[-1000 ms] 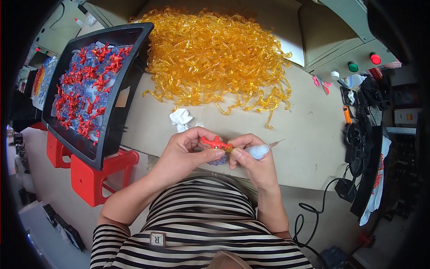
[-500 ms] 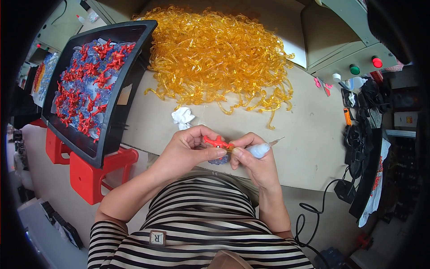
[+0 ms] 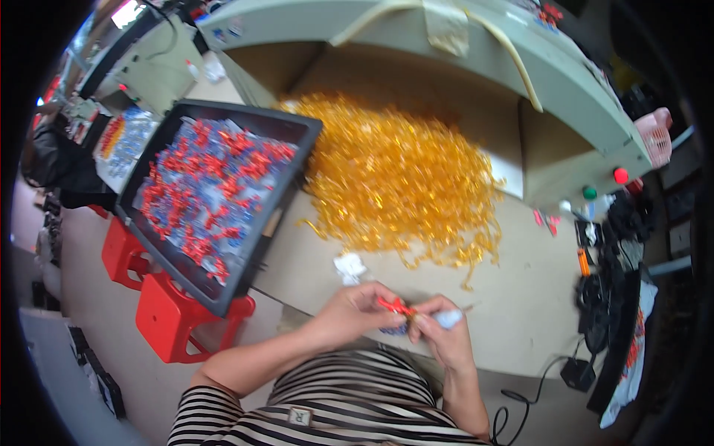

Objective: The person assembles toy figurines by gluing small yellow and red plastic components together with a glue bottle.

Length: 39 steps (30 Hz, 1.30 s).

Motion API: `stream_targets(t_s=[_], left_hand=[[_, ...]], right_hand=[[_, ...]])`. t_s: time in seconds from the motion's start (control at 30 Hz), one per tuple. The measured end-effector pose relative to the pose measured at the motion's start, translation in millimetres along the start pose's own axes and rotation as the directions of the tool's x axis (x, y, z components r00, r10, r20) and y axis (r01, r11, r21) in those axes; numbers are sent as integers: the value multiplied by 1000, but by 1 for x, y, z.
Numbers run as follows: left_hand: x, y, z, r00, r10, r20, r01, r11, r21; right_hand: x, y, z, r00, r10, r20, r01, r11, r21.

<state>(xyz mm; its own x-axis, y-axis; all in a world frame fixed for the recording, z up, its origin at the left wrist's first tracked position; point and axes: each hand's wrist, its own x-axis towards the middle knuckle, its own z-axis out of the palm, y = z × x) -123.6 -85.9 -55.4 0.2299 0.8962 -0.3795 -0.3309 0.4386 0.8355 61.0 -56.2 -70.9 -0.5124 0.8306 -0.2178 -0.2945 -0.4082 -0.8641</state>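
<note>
My left hand [image 3: 358, 314] is closed on a small red plastic figure [image 3: 395, 304], holding it up in front of my waist. A clear blue piece [image 3: 395, 329] shows under its fingers; whether it is joined to the red figure I cannot tell. My right hand [image 3: 444, 336] keeps a small pale squeeze bottle [image 3: 449, 319] with a thin needle tip in its grip, the tip pointing away to the right. Its thumb and forefinger meet at the red figure's end, where a bit of amber plastic seems pinched. Blur hides the finer detail.
Beyond my hands lies a big heap of curly amber plastic strips [image 3: 401, 178]. A black tray [image 3: 286, 195] of red and blue pieces rests at the left above red stools [image 3: 167, 316]. Crumpled white tissue [image 3: 349, 267] lies nearby. Cables and an orange cutter [image 3: 583, 262] are at the right.
The whole view has shifted, so the bench and hands now appear lower and more of the machine frame shows. Both hands keep their hold on the red figure and the bottle.
</note>
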Motion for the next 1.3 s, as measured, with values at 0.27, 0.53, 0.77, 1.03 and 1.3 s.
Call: stream_targets(t_s=[0.27,0.53,0.77,1.03,1.3], left_hand=[[-3,1,0,1000,20,23,-20,1000,13],[2,-1,-3,997,52,48,-52,999,1],[1,-3,-1,996,72,45,-72,997,-10],[1,-3,-2,996,74,58,-74,997,-9],[0,-2,-2,995,81,57,-81,997,-13]], right_hand=[[-2,-1,0,999,39,-4,-38,996,81],[2,-2,1,1000,16,-5,-15,996,89],[0,-3,3,1000,9,-16,-7,995,104],[0,-3,3,1000,9,-27,-7,996,94],[0,-3,4,1000,13,-27,-11,996,90]])
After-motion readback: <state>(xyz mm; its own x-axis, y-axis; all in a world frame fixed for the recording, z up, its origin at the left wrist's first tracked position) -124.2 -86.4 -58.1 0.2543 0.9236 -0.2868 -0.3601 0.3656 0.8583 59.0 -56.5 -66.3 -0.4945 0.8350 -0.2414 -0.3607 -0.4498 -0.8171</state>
